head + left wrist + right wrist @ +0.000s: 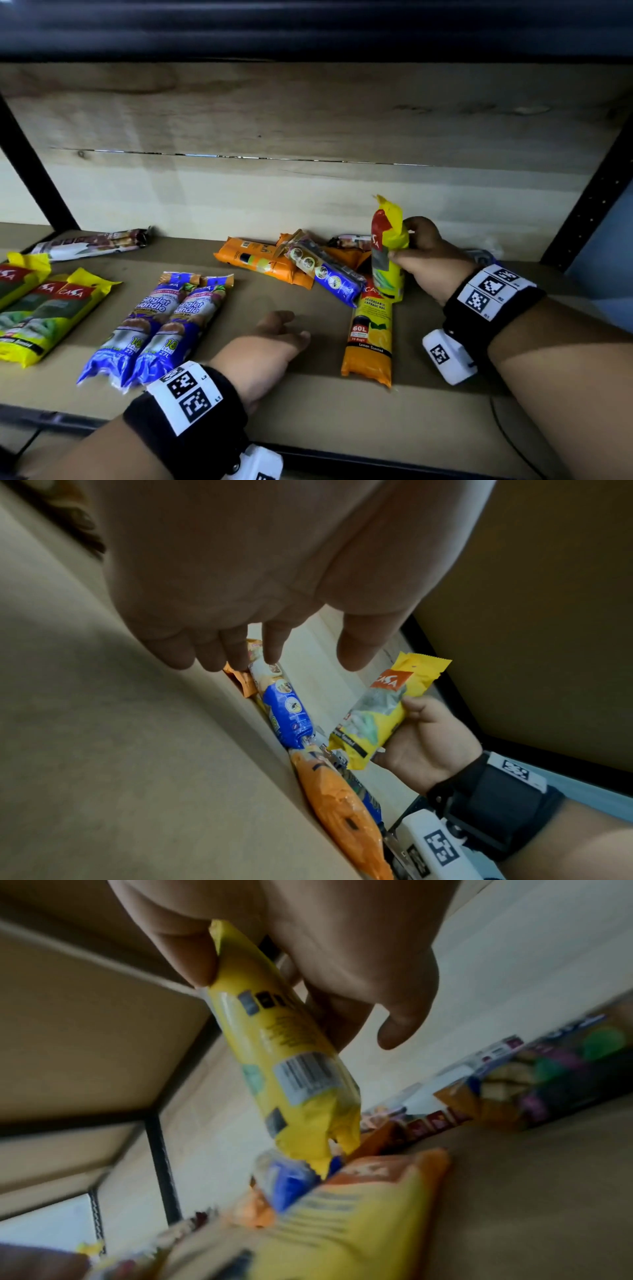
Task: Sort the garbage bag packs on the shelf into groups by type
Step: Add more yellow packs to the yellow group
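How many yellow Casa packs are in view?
3: one held upright in the right hand (yellow pack), two lying at the shelf's left end. More may lie outside the frame's left edge.

We see both our forearms reaching forward, each with a black wrist band (493, 301) bearing white coded markers. Our left hand (267, 346) lies low and palm down, fingers (270, 645) relaxed and slightly spread, gripping nothing. Our right hand (428, 260) is raised — thumb and curled fingers (192, 950) pinching a yellow pack (388, 250) held nearly upright, its wrist bent inward toward the left.
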